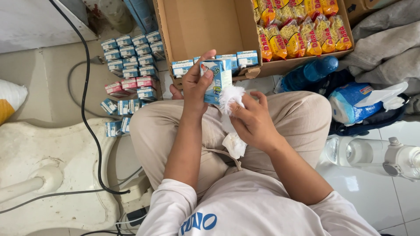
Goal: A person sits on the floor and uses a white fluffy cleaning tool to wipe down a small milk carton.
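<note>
This looks like the back room or stock corner of a small shop, or a home used for storing goods. The person sits on a pale tiled floor [57,74], not at any table. At twelve o'clock stands an open cardboard box [205,26] with yellow snack packets [297,26] stacked at one o'clock. Rows of small blue and pink cartons [129,57] line the floor at ten o'clock. A black cable [87,109] trails at nine, and clear water bottles [372,155] lie at three.
</note>
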